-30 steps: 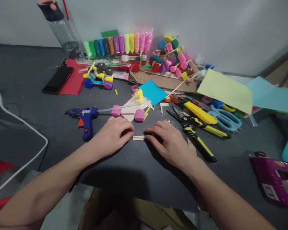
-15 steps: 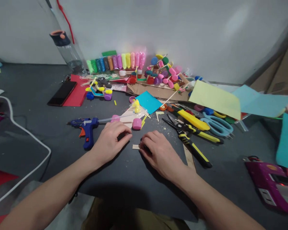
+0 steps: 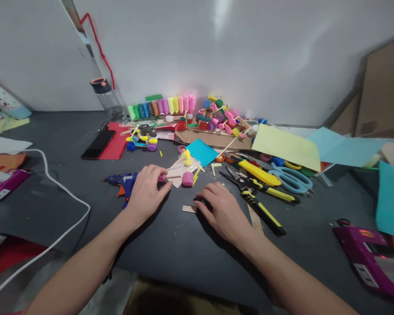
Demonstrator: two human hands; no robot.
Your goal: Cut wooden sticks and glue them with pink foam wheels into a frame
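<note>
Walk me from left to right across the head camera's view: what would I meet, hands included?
Blue glue gun, left hand, short wooden sticks, right hand, light-blue scissors, purple device at the right edge.

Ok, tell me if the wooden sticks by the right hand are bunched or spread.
Bunched: the wooden sticks lie parallel in a close row, side by side, next to the right hand.

Bare forearms (image 3: 96, 253), left hand (image 3: 146, 189), right hand (image 3: 221, 209), fingers curled (rather loosely)
</note>
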